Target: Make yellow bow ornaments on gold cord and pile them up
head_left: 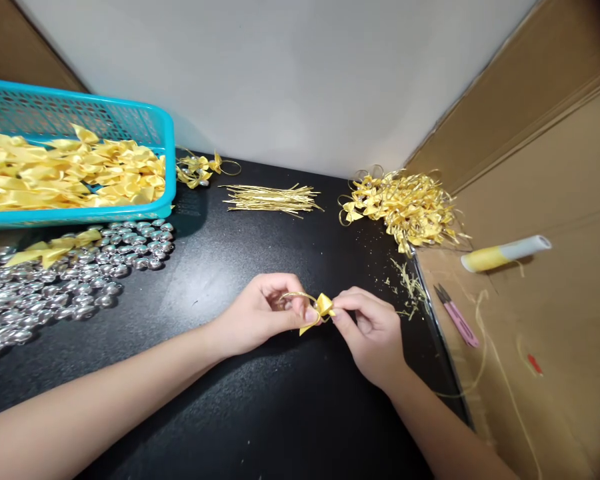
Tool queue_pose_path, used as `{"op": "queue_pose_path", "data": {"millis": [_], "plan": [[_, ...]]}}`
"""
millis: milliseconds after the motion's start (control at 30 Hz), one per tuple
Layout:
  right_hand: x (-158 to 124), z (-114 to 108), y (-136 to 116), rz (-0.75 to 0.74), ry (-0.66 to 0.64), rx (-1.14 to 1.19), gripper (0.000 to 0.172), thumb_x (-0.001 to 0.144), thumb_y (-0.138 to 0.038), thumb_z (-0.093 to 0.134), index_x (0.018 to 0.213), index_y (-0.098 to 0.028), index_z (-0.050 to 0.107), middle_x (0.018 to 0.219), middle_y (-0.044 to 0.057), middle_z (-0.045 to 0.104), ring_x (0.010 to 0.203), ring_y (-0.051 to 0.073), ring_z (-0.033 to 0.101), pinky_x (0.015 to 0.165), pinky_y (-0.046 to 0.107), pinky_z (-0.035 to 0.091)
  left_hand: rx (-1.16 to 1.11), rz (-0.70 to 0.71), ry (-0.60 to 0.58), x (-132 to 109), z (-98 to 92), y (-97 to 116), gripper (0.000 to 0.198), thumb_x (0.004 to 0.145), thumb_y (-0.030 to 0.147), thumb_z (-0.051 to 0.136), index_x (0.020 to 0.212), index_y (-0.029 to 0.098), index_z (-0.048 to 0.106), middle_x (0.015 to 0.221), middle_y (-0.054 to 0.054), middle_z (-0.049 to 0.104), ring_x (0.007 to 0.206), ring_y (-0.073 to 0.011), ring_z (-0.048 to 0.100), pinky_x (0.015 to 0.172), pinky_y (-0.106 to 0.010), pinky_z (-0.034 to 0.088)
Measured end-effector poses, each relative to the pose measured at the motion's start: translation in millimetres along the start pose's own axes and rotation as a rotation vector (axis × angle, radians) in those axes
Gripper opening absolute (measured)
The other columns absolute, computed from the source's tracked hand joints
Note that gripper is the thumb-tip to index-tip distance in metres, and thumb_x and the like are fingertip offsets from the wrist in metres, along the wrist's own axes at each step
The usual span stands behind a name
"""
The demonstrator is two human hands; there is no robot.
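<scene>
A yellow ribbon bow (324, 305) is held up over the black table, between my two hands. My left hand (275, 310) is closed, its thumb and fingers pinching the bow's left side. A thin gold tie (300, 295) arches in a loop from the bow over those fingers. On the other side, my right hand (373, 327) is closed too, thumb and forefinger pinching the bow's right tip. The bow's knot is partly hidden by my left thumb.
A turquoise basket (169, 167) of yellow bows stands back left, with silver heart beads (80, 293) before it. Gold ties (273, 199) lie at the back, finished-looking bows (405, 207) at the right. Pink-handled snips (457, 317) and a ribbon roll (505, 253) rest on cardboard.
</scene>
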State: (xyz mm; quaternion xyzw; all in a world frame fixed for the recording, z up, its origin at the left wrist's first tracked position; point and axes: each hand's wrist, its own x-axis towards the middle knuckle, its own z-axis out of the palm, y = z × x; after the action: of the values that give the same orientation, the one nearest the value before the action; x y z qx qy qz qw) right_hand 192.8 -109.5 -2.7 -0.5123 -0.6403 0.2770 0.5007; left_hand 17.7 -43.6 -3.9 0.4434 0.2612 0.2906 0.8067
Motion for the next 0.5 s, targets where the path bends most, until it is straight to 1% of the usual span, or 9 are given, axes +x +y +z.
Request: {"op": "queue_pose_path", "data": {"millis": [100, 200, 333, 400, 500], "plan": [[0.0, 0.2, -1.5, -0.014, 0.012, -0.008, 0.016, 0.084, -0.009, 0.059, 0.076, -0.019, 0.067, 0.068, 0.001, 0.065, 0.064, 0.014, 0.061, 0.060, 0.027, 0.049, -0.013, -0.008, 0.000, -0.4, -0.4, -0.8, 0.031, 0.070, 0.019, 0.081, 0.058, 0.013, 0.053, 0.057, 0.003, 0.062, 0.058, -0.0086, 0.058, 0.056, -0.019, 0.042], [0.1, 0.4, -3.6, -0.037, 0.023, -0.034, 0.015, 0.084, -0.009, 0.059, 0.076, -0.020, 0.066, 0.067, 0.001, 0.066, 0.064, 0.014, 0.062, 0.060, 0.027, 0.050, -0.049, -0.025, -0.020, -0.8, -1.0, -2.3, 0.032, 0.070, 0.019, 0.082, 0.059, 0.013, 0.053, 0.058, 0.002, 0.064, 0.061, -0.0101, 0.062, 0.058, -0.020, 0.044], [0.5, 0.1, -7.9, -0.115, 0.057, -0.100, 0.017, 0.083, -0.007, 0.059, 0.075, -0.020, 0.065, 0.064, 0.000, 0.064, 0.066, 0.015, 0.063, 0.063, 0.029, 0.053, -0.106, -0.057, -0.057, -1.3, -1.4, -4.4, 0.032, 0.071, 0.019, 0.081, 0.061, 0.013, 0.052, 0.064, -0.001, 0.068, 0.066, -0.0116, 0.066, 0.061, -0.020, 0.046], [1.2, -0.3, -10.6, -0.157, 0.070, -0.138, 0.018, 0.082, -0.007, 0.058, 0.074, -0.021, 0.065, 0.060, -0.001, 0.062, 0.061, 0.014, 0.060, 0.066, 0.031, 0.054, -0.131, -0.078, -0.062, -1.6, -1.1, -4.5, 0.030, 0.072, 0.019, 0.081, 0.064, 0.013, 0.052, 0.065, 0.000, 0.069, 0.066, -0.0113, 0.067, 0.062, -0.019, 0.046], [2.5, -1.2, -14.4, -0.216, 0.069, -0.187, 0.020, 0.082, -0.006, 0.056, 0.072, -0.021, 0.065, 0.055, -0.004, 0.056, 0.051, 0.011, 0.052, 0.069, 0.032, 0.054, -0.175, -0.106, -0.066, -2.1, -0.3, -3.8, 0.028, 0.072, 0.018, 0.081, 0.074, 0.015, 0.054, 0.067, 0.001, 0.069, 0.066, -0.0116, 0.067, 0.062, -0.020, 0.047]]}}
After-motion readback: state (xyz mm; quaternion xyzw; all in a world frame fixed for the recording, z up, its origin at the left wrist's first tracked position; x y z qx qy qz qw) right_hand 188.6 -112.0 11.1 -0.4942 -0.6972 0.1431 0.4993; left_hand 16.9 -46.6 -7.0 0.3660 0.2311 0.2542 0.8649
